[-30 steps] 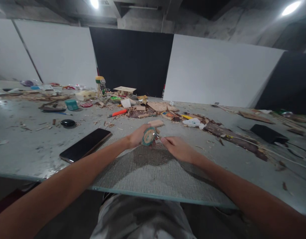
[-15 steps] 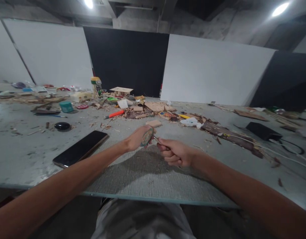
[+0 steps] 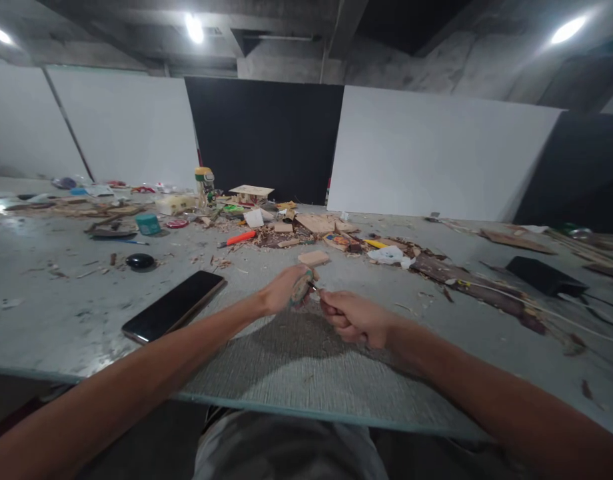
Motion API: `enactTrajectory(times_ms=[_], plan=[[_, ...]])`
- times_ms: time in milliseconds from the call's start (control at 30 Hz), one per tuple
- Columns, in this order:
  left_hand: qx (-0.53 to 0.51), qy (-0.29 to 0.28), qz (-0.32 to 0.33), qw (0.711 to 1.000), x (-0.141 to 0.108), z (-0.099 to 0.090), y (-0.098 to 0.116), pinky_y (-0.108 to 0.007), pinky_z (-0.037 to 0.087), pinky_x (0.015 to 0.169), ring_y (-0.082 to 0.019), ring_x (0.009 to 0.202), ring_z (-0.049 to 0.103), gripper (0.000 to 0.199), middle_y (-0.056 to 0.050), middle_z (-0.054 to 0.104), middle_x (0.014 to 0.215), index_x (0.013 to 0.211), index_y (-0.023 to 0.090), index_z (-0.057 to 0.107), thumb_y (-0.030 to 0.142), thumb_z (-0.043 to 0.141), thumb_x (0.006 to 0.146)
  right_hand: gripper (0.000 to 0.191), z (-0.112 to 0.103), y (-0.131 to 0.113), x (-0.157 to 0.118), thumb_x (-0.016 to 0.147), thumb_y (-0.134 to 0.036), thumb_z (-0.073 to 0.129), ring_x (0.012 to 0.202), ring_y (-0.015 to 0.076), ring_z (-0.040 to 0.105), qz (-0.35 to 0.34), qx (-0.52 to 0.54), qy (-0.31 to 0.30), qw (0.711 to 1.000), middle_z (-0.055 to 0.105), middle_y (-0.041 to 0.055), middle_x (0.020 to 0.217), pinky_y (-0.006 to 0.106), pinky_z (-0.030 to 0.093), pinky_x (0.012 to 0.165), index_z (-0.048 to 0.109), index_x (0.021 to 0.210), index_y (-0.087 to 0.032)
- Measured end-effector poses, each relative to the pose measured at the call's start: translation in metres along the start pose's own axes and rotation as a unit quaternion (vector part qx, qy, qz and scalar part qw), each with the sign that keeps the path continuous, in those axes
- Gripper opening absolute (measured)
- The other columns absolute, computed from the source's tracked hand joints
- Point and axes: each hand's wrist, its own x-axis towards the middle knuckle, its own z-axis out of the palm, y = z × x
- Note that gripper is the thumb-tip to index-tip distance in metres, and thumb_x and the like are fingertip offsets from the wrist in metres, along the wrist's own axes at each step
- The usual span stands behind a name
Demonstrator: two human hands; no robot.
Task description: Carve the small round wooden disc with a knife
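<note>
Near the middle of the view, my left hand (image 3: pixel 279 291) is closed around a small rounded wooden piece (image 3: pixel 301 288) with green and tan painted markings. My right hand (image 3: pixel 354 316) grips a thin hand tool (image 3: pixel 313 287) whose short metal shaft points at the face of that piece. The tool's handle is hidden in my fist, and its exact kind is unclear. Its tip is at or very close to the wood. Just beyond my left hand, a flat pale wood block (image 3: pixel 313 257) lies on the table. Both hands are above the grey tabletop (image 3: pixel 266 367).
A phone (image 3: pixel 174 305) and a black computer mouse (image 3: pixel 140 261) lie left. Behind are an orange cutter (image 3: pixel 238 238), wood scraps (image 3: pixel 321 223), a teal tub (image 3: pixel 148 224) and crumpled tissue (image 3: pixel 390 255). Bark (image 3: pixel 466 283) and a black box with cable (image 3: pixel 545 275) lie right.
The view has shifted, so the table and its items appear lower and slightly to the right. The painted piece is turned slightly in my left hand, with the tool still against or near it.
</note>
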Motion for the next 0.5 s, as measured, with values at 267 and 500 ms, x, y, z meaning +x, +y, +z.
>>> enactTrajectory(times_ms=[267, 500], plan=[[-0.068, -0.053, 0.05, 0.995, -0.003, 0.0, 0.018, -0.024, 0.046, 0.047, -0.015, 0.058, 0.058, 0.042, -0.007, 0.06, 0.071, 0.09, 0.011, 0.06, 0.051, 0.049, 0.085, 0.043, -0.016, -0.006, -0.005, 0.101, -0.048, 0.019, 0.036, 0.0097, 0.003, 0.044, 0.161, -0.155, 0.974, 0.015, -0.0106, 0.044, 0.02, 0.014, 0.028, 0.033, 0.068, -0.024], [-0.121, -0.056, 0.028, 0.991, -0.004, -0.02, 0.018, -0.03, 0.053, 0.049, -0.023, 0.072, 0.065, 0.045, -0.014, 0.064, 0.091, 0.091, 0.01, 0.062, 0.051, 0.043, 0.085, 0.027, -0.007, -0.002, -0.008, 0.097, -0.036, 0.037, 0.062, 0.0141, 0.045, -0.188, -0.233, 0.189, 0.935, 0.047, -0.0006, 0.068, 0.026, 0.032, 0.057, 0.044, 0.076, -0.021]])
